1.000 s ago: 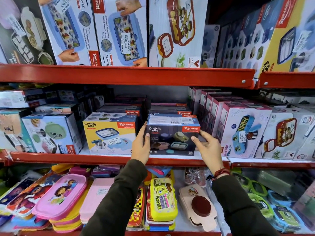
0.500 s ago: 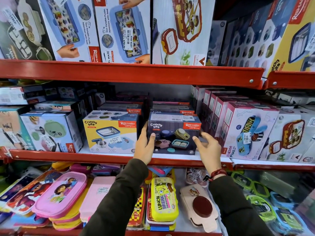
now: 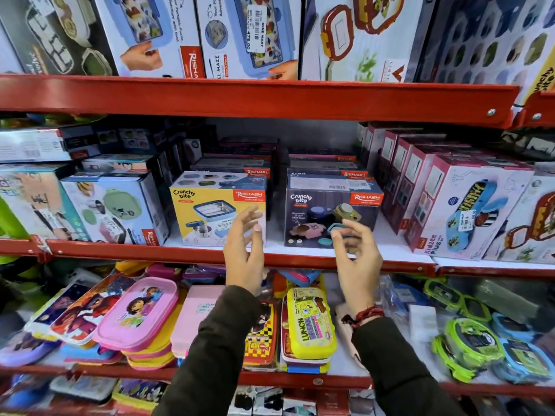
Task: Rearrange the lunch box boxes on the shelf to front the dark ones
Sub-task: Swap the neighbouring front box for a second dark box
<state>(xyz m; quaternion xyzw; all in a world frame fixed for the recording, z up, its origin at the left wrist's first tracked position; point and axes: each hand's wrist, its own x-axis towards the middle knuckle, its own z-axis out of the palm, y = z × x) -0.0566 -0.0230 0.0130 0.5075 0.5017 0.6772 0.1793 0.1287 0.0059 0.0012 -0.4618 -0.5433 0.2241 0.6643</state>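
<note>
Left hand (image 3: pixel 244 250) is hovering with fingers spread wide, holding nothing; right hand (image 3: pixel 356 259) is also hanging open, fingers loosely curled, empty, slightly blurred. Neither is touching a box.

Just beyond the right hand's fingertips, the dark box (image 3: pixel 332 213) is sitting at the front of the middle shelf (image 3: pixel 120 249), upright, face out, close to the lip. Beyond the left hand's fingers, the yellow box (image 3: pixel 217 210) is occupying the neighbouring front slot, a clear gap showing between the two. More dark boxes (image 3: pixel 326 168) are stacking behind and above both, further from the hands.

Judgement: the yellow box is likely needing a swap next. Risks: reaching over it into the rear stack could be dragging the front box off the lip, since nothing is stopping it there except a low red edge; pulling a lower rear box could be toppling the ones above; the tall pink-topped cartons (image 3: pixel 468 208) off to the right hand's outer side are leaning and could be slumping into the gap.

Materials: boxes are glossy printed cardboard, rectangular, sharp-cornered, light, probably sliding easily on the smooth white shelf liner. Shelf edge is painted red metal with rivets. Below the wrists, loose plastic lunch boxes (image 3: pixel 309 319) are lying rounded, shiny, stacked unevenly.
</note>
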